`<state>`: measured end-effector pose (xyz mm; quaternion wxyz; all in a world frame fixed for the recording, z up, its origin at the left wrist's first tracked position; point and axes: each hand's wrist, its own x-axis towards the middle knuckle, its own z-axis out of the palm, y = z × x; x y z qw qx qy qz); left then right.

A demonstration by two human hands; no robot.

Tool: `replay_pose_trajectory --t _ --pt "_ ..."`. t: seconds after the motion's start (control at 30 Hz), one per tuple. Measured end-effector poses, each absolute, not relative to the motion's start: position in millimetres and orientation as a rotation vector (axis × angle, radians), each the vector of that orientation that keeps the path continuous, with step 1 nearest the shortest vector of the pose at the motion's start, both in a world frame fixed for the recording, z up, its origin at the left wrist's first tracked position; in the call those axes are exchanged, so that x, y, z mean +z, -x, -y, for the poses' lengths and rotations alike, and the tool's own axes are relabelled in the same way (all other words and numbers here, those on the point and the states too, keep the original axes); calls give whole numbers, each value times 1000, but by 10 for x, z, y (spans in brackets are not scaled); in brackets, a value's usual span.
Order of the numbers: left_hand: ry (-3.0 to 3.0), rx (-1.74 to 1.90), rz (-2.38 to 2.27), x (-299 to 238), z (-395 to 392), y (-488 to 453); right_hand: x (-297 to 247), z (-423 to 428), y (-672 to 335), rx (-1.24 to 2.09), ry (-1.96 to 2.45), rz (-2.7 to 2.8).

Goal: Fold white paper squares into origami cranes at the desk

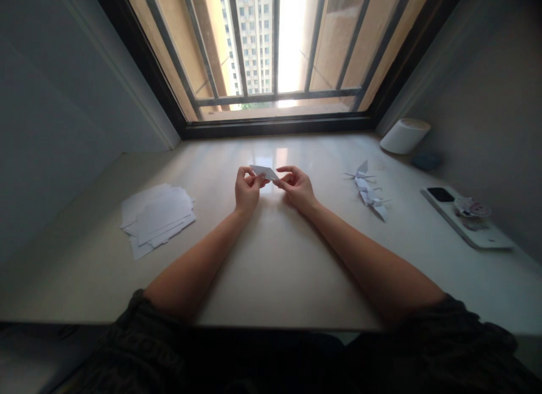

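- The folded white paper (263, 170) is held above the table (279, 270), between the two hands, near their fingertips.
- The left hand (247, 189) pinches its left part between thumb and fingers.
- The right hand (300, 188) has its thumb at the lower right corner, index finger raised; whether it grips the corner, I cannot tell.
- A white cylindrical vessel (403, 138) stands tilted in view at the far right, its contents not discernible.
- Folded paper cranes (365, 186) lie right of the hands, loose paper sheets (163, 216) left.
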<state>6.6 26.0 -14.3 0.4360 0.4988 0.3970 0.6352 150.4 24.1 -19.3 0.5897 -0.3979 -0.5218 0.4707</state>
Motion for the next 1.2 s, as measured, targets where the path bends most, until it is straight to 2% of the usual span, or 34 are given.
replay_pose_trajectory --t 0.47,0.8,1.0,1.2 --pt "-1198 1517 -964 -148 -263 -56 -233 -249 -1518 1070 952 1273" --pt "-1559 1289 -1089 -155 -205 -49 -271 -268 -1490 1089 882 1198" --pt "-1570 1307 -1035 -146 -201 -56 -237 -269 -1506 1080 810 1148" --pt "-1494 1367 -1079 -154 -241 -43 -221 -270 -1520 1092 962 1235"
